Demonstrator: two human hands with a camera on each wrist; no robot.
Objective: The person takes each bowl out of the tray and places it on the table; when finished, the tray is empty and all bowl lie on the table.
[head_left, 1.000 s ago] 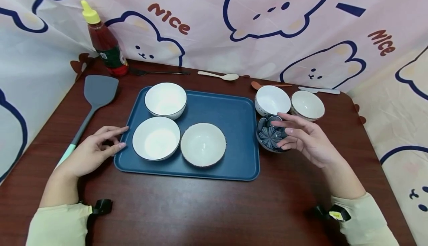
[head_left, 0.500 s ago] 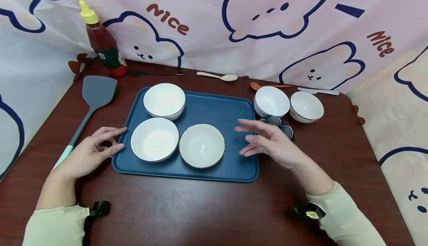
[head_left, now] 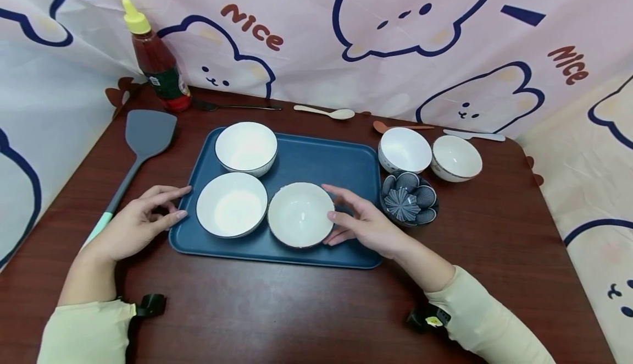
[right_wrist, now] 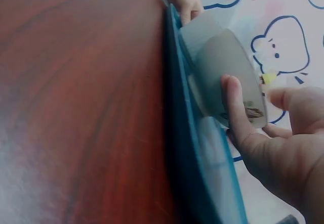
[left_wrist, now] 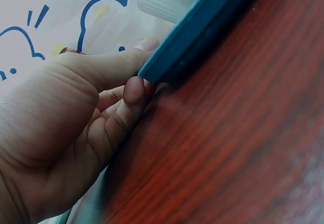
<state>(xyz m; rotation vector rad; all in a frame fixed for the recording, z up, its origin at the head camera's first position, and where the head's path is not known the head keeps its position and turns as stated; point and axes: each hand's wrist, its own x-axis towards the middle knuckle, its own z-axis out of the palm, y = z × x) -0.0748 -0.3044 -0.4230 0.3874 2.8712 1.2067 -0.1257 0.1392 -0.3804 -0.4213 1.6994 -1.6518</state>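
The rightmost white bowl [head_left: 300,215] on the blue tray [head_left: 321,158] should be stiff, slick, breakable, best held by rim and wall — the right grip [head_left: 368,222] is there, whether pinching is unclear — while the left grip [head_left: 133,224] pinches the tray's edge.

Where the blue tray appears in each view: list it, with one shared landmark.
Head: blue tray across the middle.
Left wrist: blue tray slanting down leftward from the top edge.
Right wrist: blue tray running from upper middle to the bottom.
Shared landmark: left hand, at the blue tray's edge.
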